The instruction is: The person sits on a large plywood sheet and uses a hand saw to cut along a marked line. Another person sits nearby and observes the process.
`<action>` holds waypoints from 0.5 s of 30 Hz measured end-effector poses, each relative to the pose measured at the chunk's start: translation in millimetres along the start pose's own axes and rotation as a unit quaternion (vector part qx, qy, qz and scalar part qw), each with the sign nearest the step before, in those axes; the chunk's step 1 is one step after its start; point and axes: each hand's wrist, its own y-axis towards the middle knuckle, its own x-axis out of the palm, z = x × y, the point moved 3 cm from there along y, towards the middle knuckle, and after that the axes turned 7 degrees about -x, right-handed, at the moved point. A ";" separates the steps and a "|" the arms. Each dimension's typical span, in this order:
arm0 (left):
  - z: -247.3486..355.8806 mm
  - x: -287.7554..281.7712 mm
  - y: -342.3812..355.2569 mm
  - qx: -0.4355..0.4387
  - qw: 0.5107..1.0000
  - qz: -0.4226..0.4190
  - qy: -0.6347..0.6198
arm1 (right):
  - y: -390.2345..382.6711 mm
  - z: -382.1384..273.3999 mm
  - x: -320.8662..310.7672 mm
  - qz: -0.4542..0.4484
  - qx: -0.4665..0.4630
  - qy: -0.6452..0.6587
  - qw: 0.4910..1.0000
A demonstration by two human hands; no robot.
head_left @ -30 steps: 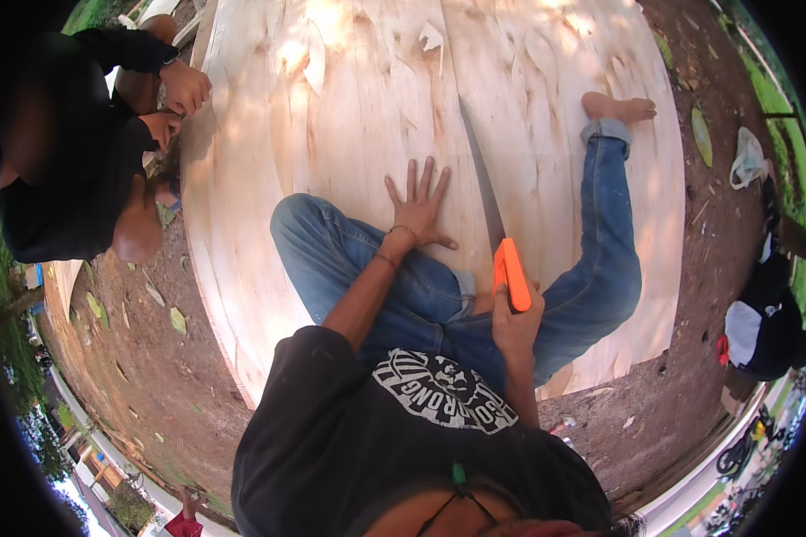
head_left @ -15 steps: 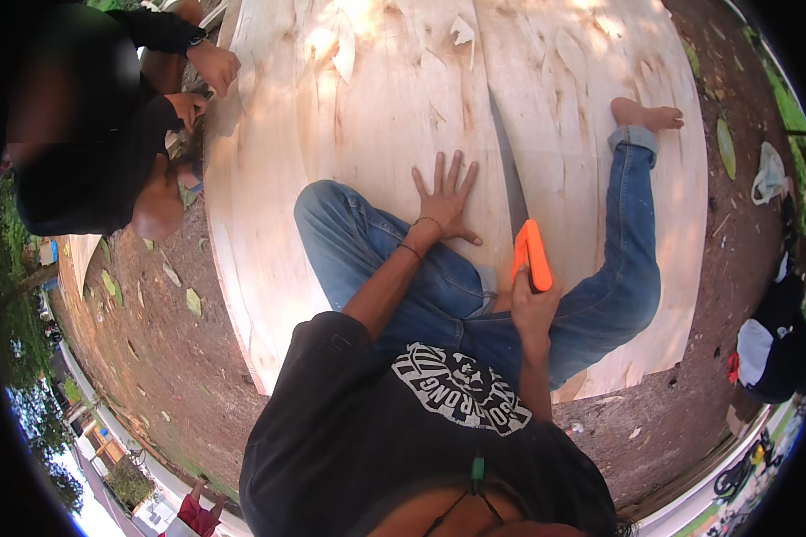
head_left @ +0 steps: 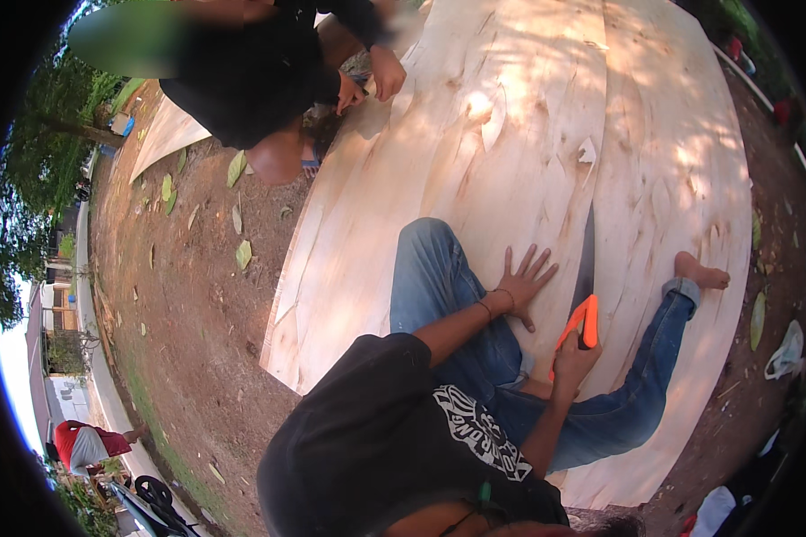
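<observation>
Under me lies a wide plywood sheet (head_left: 663,188) with pale grain, knots and a few lifted flakes of veneer. My right hand (head_left: 576,358) is closed round the orange handle of a handsaw (head_left: 583,315). Its dark blade runs away from me along a line in the sheet. Just left of the blade, my left hand (head_left: 527,285) presses flat on the wood with its fingers spread. My jeans-clad legs rest on the sheet, the left knee bent and the right foot bare on the wood.
At the sheet's far left edge crouches another person in black (head_left: 242,80), hands at the edge. Brown ground with fallen leaves (head_left: 244,254) borders the sheet. A second plywood piece (head_left: 170,139) lies beyond. To the right is a white plastic bag (head_left: 786,351).
My view has swung to the left, so the sheet and saw appear farther right. My left hand stays flat on the wood and my right hand keeps its hold on the handsaw.
</observation>
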 end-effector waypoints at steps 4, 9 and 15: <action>-7.7 2.1 -8.7 -0.012 1.000 -0.008 -0.003 | -42.0 -20.3 -23.6 -0.001 0.043 0.053 0.998; -1.8 1.9 -4.9 -0.007 1.000 -0.005 0.003 | -18.2 13.9 -18.9 0.001 -0.023 0.013 1.000; -10.0 6.8 -11.3 -0.003 1.000 -0.004 -0.010 | -27.0 -27.1 -15.8 -0.008 0.056 0.055 0.997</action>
